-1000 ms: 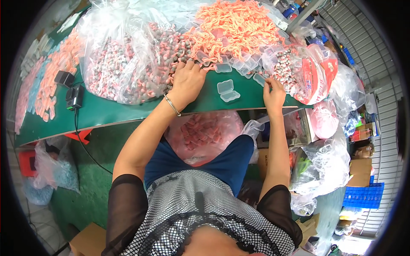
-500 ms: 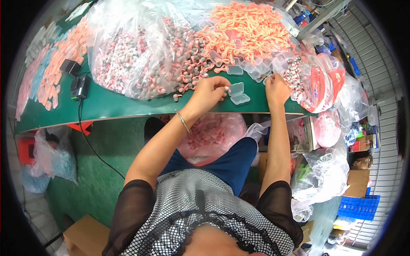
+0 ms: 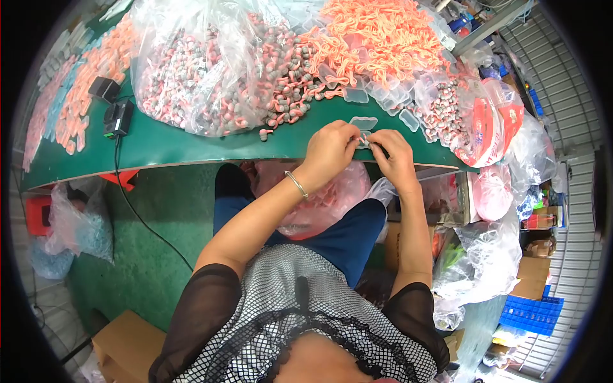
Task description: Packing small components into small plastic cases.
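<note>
My left hand and my right hand meet over an opened small clear plastic case near the table's front edge. Its lid stands out on the far side, while my fingers partly cover the near half. Both hands are closed in a pinch. Between the fingertips, small pink-and-grey earplugs show, partly hidden. A large heap of similar earplugs lies beyond my left hand, spilling from a clear plastic bag. To the right, more earplugs lie by a red-and-white bag.
Orange cords are piled at the back, with clear cases in front. Black devices with a cable stand on the green table at left, near peach-coloured pieces. A pink bag is under the table.
My right hand has left the pile at the right and come in to the case. My left hand has moved right to meet it, and the case now sits partly under my fingers.
</note>
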`<state>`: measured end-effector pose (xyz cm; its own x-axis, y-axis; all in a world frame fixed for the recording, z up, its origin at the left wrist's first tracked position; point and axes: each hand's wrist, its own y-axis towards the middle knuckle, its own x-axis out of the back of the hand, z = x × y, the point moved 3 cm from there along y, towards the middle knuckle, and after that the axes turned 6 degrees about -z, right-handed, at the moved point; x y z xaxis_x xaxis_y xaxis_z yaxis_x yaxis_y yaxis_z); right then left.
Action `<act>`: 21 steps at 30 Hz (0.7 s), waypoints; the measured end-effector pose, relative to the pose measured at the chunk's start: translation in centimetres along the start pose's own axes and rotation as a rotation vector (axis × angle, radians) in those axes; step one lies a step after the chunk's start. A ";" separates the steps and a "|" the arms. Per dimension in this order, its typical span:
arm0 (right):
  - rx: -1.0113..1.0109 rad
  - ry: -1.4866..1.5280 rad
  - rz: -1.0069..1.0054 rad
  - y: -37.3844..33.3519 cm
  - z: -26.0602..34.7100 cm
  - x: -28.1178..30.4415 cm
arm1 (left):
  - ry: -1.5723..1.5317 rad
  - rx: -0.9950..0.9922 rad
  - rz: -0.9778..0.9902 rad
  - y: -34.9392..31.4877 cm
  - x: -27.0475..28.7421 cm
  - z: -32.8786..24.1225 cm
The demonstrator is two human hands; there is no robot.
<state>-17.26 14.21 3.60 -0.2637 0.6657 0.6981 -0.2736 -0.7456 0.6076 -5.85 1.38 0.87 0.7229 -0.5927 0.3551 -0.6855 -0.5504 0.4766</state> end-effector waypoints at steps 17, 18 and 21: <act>0.046 -0.079 0.113 1.3 0.8 -0.4 | 0.197 -0.158 -0.041 -0.2 0.9 -1.2; 0.046 -0.070 0.119 1.5 0.9 -0.5 | 0.197 -0.156 -0.044 0.0 1.0 -0.8; 0.037 -0.054 0.139 1.8 1.1 -0.9 | 0.192 -0.101 0.077 0.4 1.7 0.1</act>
<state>-16.51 12.23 4.54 -0.2467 0.5540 0.7952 -0.2038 -0.8318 0.5163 -4.87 0.15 1.59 0.6788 -0.5023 0.5356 -0.7339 -0.4410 0.5166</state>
